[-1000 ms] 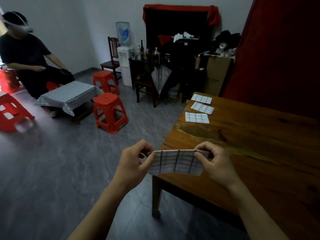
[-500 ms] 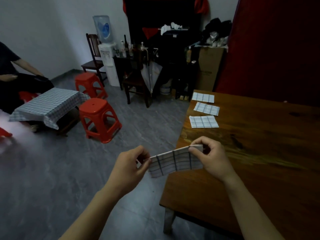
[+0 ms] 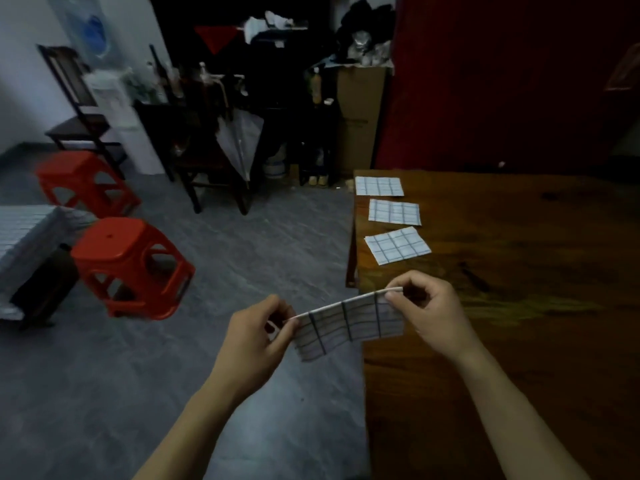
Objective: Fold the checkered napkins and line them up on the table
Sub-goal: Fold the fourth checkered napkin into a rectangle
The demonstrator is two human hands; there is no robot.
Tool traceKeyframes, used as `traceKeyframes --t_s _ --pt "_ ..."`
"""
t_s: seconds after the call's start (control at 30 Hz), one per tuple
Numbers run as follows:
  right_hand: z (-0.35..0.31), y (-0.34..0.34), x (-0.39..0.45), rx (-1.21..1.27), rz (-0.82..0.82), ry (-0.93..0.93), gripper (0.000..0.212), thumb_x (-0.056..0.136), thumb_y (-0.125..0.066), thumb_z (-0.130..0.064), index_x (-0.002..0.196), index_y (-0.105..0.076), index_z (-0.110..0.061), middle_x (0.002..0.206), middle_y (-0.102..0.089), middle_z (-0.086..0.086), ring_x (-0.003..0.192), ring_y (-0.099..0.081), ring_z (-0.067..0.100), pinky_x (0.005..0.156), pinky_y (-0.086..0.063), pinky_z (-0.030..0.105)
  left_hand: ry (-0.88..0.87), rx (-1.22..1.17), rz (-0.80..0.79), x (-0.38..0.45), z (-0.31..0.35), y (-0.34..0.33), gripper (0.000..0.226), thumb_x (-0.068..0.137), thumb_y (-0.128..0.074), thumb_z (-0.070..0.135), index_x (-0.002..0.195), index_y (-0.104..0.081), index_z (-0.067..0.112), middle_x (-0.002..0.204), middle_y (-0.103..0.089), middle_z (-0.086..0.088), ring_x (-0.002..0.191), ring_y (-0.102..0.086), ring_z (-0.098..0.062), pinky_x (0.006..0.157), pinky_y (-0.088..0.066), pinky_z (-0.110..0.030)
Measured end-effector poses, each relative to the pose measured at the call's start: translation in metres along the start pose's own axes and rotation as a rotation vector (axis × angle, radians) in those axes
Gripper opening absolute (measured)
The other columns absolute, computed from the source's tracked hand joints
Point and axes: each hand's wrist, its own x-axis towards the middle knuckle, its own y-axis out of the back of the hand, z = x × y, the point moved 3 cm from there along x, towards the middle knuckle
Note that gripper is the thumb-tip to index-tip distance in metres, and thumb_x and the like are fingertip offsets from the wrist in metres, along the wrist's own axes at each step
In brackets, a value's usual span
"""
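We hold a folded napkin point(image 3: 348, 323) in the air between both hands, at the near left corner of the table point(image 3: 502, 306). Our left hand point(image 3: 254, 336) pinches its lower left end with thumb and curled fingers, out over the floor point(image 3: 242, 254). Our right hand point(image 3: 431, 311) pinches the upper right end, thumb against forefinger, above the table edge. The napkin's folded edge runs along the top, sloping up to the right, and its loose layers hang below.

Three more folded napkins lie flat along the table's left edge: a far one point(image 3: 379, 186), a middle one point(image 3: 394, 212) and a near one point(image 3: 397, 245), which sits turned a little out of line. All three lie apart from each other.

Left of us stand two red stools point(image 3: 131, 261).
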Motion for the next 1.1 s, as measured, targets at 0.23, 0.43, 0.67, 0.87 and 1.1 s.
traceKeyframes --t_s 0.23,0.43,0.67,0.87,1.1 --pt "-0.031 -0.036 0.011 -0.053 0.313 -0.089 0.007 0.086 -0.069 -0.016 0.082 -0.068 -0.022 0.081 -0.068 -0.005 0.079 -0.064 0.01 0.069 -0.055 0.033 -0.242 -0.051 -0.168 0.072 -0.045 0.033 0.013 0.088 -0.067 0.021 0.08 -0.059 0.027 0.074 -0.061 0.015 0.074 -0.06 -0.006 0.064 -0.049 -0.028" --pt "-0.045 -0.055 -0.001 -0.053 0.556 -0.21 0.012 0.09 -0.065 -0.015 0.089 -0.068 -0.027 0.089 -0.067 -0.015 0.085 -0.063 0.004 0.071 -0.055 0.031 -0.356 -0.217 -0.316 0.119 -0.06 0.026 0.018 0.086 -0.069 0.015 0.076 -0.059 0.026 0.073 -0.063 0.014 0.07 -0.062 -0.007 0.062 -0.05 -0.028" --pt "-0.02 -0.052 0.008 -0.032 0.7 -0.305 0.01 0.087 -0.068 -0.013 0.087 -0.07 -0.023 0.087 -0.07 -0.003 0.082 -0.065 0.008 0.07 -0.056 0.031 -0.471 -0.203 -0.571 0.158 -0.077 -0.012 0.012 0.088 -0.066 0.024 0.078 -0.061 0.027 0.075 -0.064 0.015 0.074 -0.062 -0.006 0.064 -0.05 -0.023" --pt "0.023 -0.033 0.053 0.06 0.792 -0.34 0.006 0.09 -0.066 -0.016 0.089 -0.068 -0.021 0.084 -0.069 -0.003 0.08 -0.066 0.008 0.065 -0.052 0.023 -0.533 -0.09 -0.664 0.221 -0.063 -0.056 0.01 0.089 -0.067 0.021 0.082 -0.061 0.026 0.076 -0.063 0.016 0.076 -0.061 -0.003 0.063 -0.046 -0.014" --pt "0.064 -0.003 0.085 0.077 0.867 -0.39 0.007 0.092 -0.063 -0.018 0.089 -0.066 -0.025 0.086 -0.069 -0.007 0.083 -0.066 0.006 0.069 -0.056 0.026 -0.667 0.11 -0.822 0.281 -0.046 -0.134 0.006 0.091 -0.057 0.034 0.088 -0.054 0.037 0.091 -0.057 0.019 0.086 -0.053 0.0 0.074 -0.048 -0.023"
